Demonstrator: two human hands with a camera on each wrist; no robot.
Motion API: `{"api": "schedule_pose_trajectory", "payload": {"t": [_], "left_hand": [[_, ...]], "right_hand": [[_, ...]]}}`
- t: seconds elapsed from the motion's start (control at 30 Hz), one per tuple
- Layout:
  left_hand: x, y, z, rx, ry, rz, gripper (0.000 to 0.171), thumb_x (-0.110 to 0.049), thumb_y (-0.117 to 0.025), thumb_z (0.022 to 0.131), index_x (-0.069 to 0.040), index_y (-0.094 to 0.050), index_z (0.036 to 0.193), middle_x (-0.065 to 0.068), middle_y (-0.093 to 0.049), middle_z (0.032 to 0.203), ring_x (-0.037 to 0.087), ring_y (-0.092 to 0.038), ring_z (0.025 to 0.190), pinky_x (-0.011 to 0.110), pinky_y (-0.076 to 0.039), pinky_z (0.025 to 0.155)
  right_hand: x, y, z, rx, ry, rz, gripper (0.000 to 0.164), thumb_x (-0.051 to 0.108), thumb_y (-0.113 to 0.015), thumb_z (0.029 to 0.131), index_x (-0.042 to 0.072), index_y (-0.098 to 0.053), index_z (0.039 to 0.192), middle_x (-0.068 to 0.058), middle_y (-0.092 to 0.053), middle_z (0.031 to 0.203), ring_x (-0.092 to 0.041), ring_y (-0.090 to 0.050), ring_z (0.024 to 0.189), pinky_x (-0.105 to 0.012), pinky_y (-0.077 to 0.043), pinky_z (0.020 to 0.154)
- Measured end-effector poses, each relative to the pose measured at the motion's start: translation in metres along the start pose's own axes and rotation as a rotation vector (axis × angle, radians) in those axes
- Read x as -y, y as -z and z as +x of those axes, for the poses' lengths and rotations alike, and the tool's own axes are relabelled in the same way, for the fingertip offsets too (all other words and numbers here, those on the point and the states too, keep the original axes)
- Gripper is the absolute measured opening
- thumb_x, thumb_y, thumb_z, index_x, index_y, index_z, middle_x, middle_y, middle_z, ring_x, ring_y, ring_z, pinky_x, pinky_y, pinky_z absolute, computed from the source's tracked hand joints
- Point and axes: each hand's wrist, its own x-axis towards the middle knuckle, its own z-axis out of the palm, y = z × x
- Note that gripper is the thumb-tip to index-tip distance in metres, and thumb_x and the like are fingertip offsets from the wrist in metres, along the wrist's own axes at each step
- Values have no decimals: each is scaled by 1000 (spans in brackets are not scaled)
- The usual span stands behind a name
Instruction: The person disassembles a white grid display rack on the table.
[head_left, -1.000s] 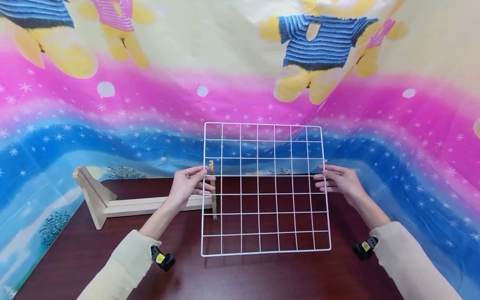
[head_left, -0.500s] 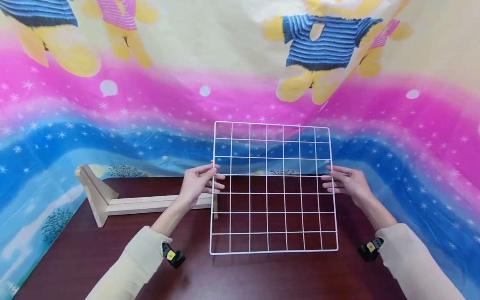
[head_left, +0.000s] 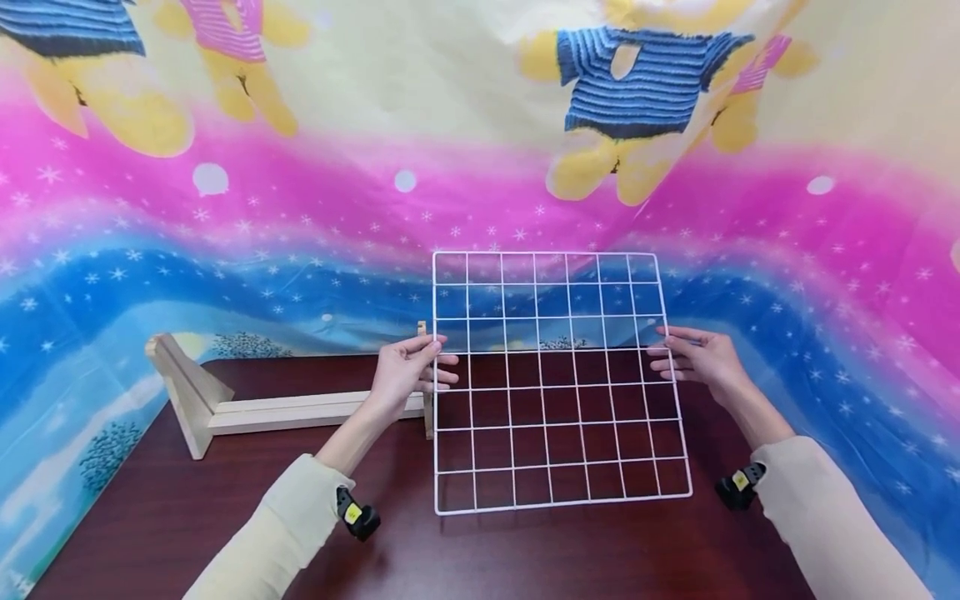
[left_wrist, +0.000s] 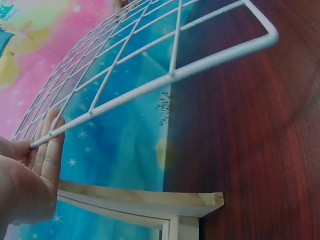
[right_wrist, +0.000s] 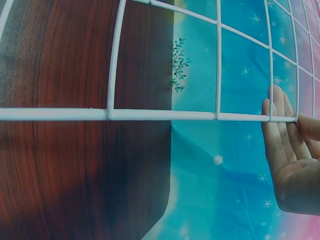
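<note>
A white wire grid panel (head_left: 509,387) stands nearly upright in the head view, held up between both hands over the table. My left hand (head_left: 405,375) pinches its left edge wire between thumb and fingers, the other fingers reaching behind the mesh. On the opposite edge, my right hand (head_left: 701,358) holds the wire the same way, fingertips behind the grid. The left wrist view has the left hand (left_wrist: 37,175) gripping the thick border wire. In the right wrist view, the right hand (right_wrist: 292,155) shows its thumb and straight fingers on either side of the frame.
A pale wooden stand (head_left: 288,414) with two end pieces and a crossbar rests at the table's left; its right end is close behind the left hand and panel. The dark red-brown table (head_left: 547,558) backs onto a printed cloth (head_left: 360,208) that wraps both sides.
Both hands have carried the grid panel to the right, the left hand farther than the right. The panel now tilts slightly more, its lower right corner swung outward. The wooden stand stays put.
</note>
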Motion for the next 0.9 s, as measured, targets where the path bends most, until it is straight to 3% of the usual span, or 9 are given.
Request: {"api": "schedule_pose_trajectory", "payload": {"t": [0.3,0.43,0.57,0.67,0.77,0.83,0.9], "left_hand": [[11,-11,-2,-18,-5,48,27,-12,-55,100,0,-64,122,26,-69,96,27,-72,67,43,-59,66],[17,-18,-3,-23,-16,30,28,-11,-55,100,4,-63,121,28,-68,96,27,-72,66,47,-58,66],[23,-25,-2,-54,-18,15,28,-10,-55,100,6,-62,122,31,-67,96,28,-71,65,44,-59,61],[28,-28,-1,-91,9,24,28,-10,-57,99,6,-63,121,30,-68,94,29,-71,63,41,-59,59],[34,-31,-1,-131,36,55,28,-11,-59,98,6,-63,119,27,-70,90,29,-71,62,40,-59,57],[36,-32,0,-160,41,75,27,-10,-59,97,7,-64,117,25,-70,87,29,-71,62,40,-59,56],[39,-33,1,-189,29,100,26,-10,-60,97,8,-65,115,25,-70,86,29,-70,61,39,-59,54]], "right_hand": [[-5,10,0,-12,-54,-25,20,11,-53,100,23,-69,103,-13,-73,90,-26,-72,77,-41,-58,73],[-7,16,0,-11,-54,-31,26,10,-52,101,28,-71,96,-12,-73,89,-26,-72,76,-40,-58,71],[-8,22,1,-9,-57,-76,20,13,-54,100,26,-69,97,-11,-73,90,-25,-72,77,-41,-58,73],[-10,25,1,-4,-67,-134,17,15,-53,101,15,-64,114,-11,-73,92,-25,-72,79,-41,-58,73],[-13,26,1,15,-71,-188,37,13,-49,103,-4,-47,135,-13,-73,93,-24,-72,78,-41,-58,73],[-15,26,2,26,-66,-220,47,11,-47,103,-15,-33,140,-14,-72,93,-24,-72,77,-42,-58,73],[-19,26,2,27,-62,-241,50,10,-47,103,-20,-29,139,-16,-72,93,-24,-72,76,-43,-58,72]]}}
